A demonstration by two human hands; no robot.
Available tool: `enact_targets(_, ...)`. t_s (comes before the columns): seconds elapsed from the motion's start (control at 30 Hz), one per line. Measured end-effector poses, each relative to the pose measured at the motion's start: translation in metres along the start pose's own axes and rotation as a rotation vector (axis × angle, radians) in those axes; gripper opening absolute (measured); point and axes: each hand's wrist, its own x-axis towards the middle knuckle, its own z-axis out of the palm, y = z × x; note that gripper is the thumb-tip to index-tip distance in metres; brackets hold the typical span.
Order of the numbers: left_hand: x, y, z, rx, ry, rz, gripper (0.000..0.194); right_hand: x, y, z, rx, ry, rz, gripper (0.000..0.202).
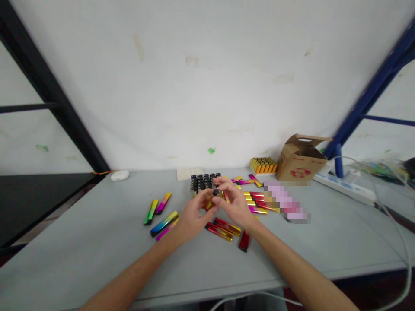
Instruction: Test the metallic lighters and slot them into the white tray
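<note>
Both hands meet over the middle of the table, fingers closed around a small lighter (217,192) with a dark top; a yellowish part shows below. My left hand (191,216) grips it from the left, thumb and fingers curled. From the right, my right hand (236,205) pinches it near the top. Just behind the hands stands a block of upright dark-topped lighters (204,179), partly hidden by my fingers. Shiny red-and-gold flat cases (223,229) lie below the hands. Blue-yellow (164,223) and green-yellow cases (151,211) lie left of my left hand.
Several more colourful cases (256,202) lie right of my right hand, beside a blurred pink item (287,202). Behind are a white grid tray (189,173), a pack of orange-yellow cylinders (263,165), an open cardboard box (300,160), a power strip (346,186) and a white case (119,175).
</note>
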Motion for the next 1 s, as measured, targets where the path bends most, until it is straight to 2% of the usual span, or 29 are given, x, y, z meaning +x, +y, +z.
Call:
enact_targets(0.1,0.002,0.007,0.001,-0.068,-0.056,-0.094,0.019,-0.002,0.002,0.001,-0.152,0.047,-0.067,0.018)
enact_targets(0.2,0.006,0.012,-0.002,-0.259,0.021,-0.171,0.02,0.0,0.002,-0.006,-0.201,0.188,-0.081,0.029)
enact_targets(0.27,0.008,0.015,-0.007,-0.424,0.082,-0.22,0.019,0.003,0.003,-0.019,-0.262,0.242,-0.075,0.034)
enact_targets(0.4,0.012,0.023,-0.021,-0.669,0.162,-0.29,0.016,0.016,0.017,-0.057,-0.465,0.206,-0.04,0.029)
enact_targets(0.5,0.014,0.028,-0.029,-0.707,0.243,-0.264,0.015,0.028,0.036,-0.081,-0.532,0.229,0.004,0.026)
enact_targets(0.57,0.017,0.029,-0.034,-0.672,0.338,-0.201,0.011,0.032,0.046,-0.089,-0.557,0.217,0.017,0.025)
enact_targets(0.67,0.026,0.03,-0.042,-0.571,0.485,-0.089,0.012,0.032,0.054,-0.086,-0.566,0.211,0.032,0.024)
enact_targets(0.77,0.041,0.028,-0.055,-0.506,0.542,-0.066,0.022,0.023,0.053,-0.077,-0.622,0.148,0.019,0.023)
enact_targets(0.83,0.053,0.024,-0.063,-0.535,0.59,-0.014,0.02,0.017,0.053,-0.073,-0.667,0.103,-0.007,0.022)
enact_targets(0.9,0.062,0.018,-0.07,-0.605,0.588,-0.061,0.025,0.012,0.054,-0.071,-0.706,0.063,-0.031,0.022)
enact_targets(1.0,0.066,0.006,-0.078,-0.671,0.517,-0.248,0.04,0.009,0.058,-0.071,-0.737,0.03,-0.05,0.021)
